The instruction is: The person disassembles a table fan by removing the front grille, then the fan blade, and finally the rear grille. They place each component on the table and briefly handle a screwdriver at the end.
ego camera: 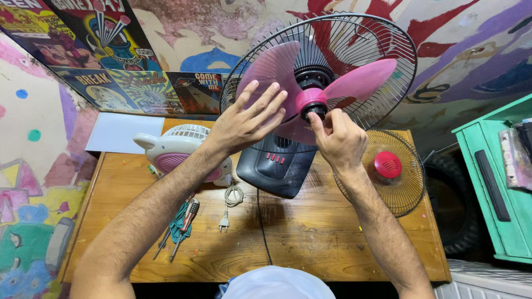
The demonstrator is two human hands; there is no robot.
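A table fan with a dark base [277, 166] stands on a wooden table [310, 238], its front grille off. Its pink blade [363, 80] sits in the black rear wire guard [382, 39]. My left hand [246, 119] rests flat with fingers spread on the left pink blade lobe. My right hand [335, 135] pinches the dark cap at the pink blade hub [310, 102] with thumb and fingers.
The detached front grille [388, 171] with a red centre lies at the table's right. A small white and pink fan [177, 152] lies at the left, beside a coiled white cord with plug [230, 202] and several screwdrivers [180, 224]. A green cabinet [496, 182] stands at the right.
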